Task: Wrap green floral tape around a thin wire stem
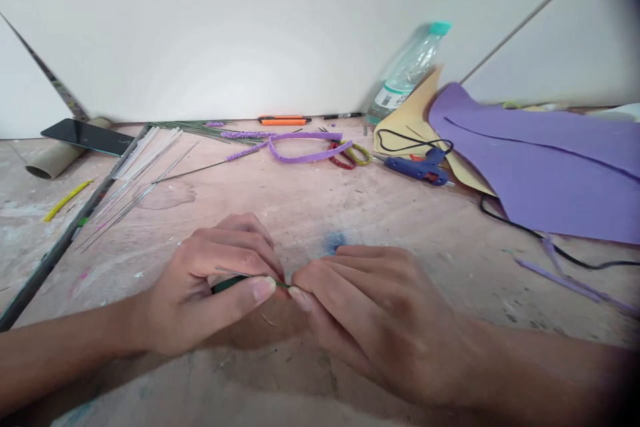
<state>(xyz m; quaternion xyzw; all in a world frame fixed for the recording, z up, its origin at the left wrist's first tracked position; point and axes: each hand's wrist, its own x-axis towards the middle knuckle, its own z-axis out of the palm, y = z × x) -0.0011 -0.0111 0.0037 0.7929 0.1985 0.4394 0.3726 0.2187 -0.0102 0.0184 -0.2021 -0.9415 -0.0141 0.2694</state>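
Note:
My left hand point(215, 293) pinches a thin metal wire point(230, 271) wrapped in dark green tape point(227, 283), thumb and fingers closed on it. My right hand point(370, 313) meets it fingertip to fingertip, pinching the same green-wrapped wire at its right end. Both hands rest low over the worn wooden table point(310, 213), near its front edge. The stretch of wire inside the fingers is hidden.
Loose bare wires point(135, 193) and white strips lie at the left beside a long ruler point(65, 240), a yellow piece point(67, 199), a phone point(87, 137) on a cardboard tube. Purple foam strips point(300, 147), scissors point(353, 155), a blue glue gun point(420, 167), purple foam sheet point(550, 173), a bottle point(407, 73) lie behind.

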